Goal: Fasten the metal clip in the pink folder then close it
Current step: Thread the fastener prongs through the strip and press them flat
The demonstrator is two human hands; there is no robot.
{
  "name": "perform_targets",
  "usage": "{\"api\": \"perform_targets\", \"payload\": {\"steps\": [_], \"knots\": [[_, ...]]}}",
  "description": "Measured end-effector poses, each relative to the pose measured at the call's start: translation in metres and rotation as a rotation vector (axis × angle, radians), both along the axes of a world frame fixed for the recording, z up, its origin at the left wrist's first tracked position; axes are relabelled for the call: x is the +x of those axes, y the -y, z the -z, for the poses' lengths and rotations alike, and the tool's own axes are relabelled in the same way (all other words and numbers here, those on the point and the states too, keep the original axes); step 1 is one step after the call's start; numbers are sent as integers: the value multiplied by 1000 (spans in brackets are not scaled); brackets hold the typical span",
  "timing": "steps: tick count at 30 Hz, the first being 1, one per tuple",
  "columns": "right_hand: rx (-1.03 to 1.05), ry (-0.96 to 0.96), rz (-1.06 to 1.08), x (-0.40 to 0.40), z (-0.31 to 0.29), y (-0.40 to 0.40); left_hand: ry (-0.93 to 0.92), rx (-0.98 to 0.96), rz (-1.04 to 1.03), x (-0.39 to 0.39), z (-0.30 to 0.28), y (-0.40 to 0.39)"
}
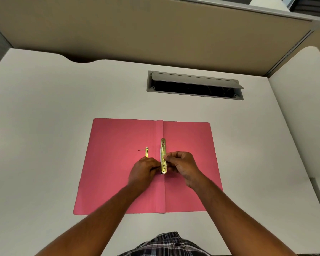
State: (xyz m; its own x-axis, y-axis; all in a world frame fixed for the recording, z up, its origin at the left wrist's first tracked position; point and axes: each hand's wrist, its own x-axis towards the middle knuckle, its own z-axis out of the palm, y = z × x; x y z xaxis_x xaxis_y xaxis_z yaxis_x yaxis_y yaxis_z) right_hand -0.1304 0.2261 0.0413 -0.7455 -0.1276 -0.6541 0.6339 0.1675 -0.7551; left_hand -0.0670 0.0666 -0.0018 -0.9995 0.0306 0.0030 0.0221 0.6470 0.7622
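The pink folder (pixel 118 137) lies open and flat on the white desk, its spine running away from me. A long gold metal clip bar (pixel 163 148) lies along the spine. My right hand (pixel 183 167) pinches the bar's near half from the right. My left hand (pixel 144 170) holds a thin dark prong at the bar's near end. A second, smaller gold clip piece (pixel 146 152) with a thin dark prong lies on the left flap, partly hidden behind my left hand.
The white desk (pixel 44 126) extends on all sides of the folder. A grey cable slot (pixel 194 85) with a raised lid sits beyond the folder. A beige partition (pixel 137 24) stands at the desk's far edge.
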Motion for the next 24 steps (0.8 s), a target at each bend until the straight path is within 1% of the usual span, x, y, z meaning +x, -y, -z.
{"api": "perform_targets", "payload": {"steps": [9,19,24], "knots": [[1,-1,-4,0,1,0,16,-12,-16,0,-3,-4],[-5,4,-7,-1,5,1,42,34,-59,2,-2,-7],[-5,7,-15,0,7,0,15,62,-51,4,-1,-7]]}}
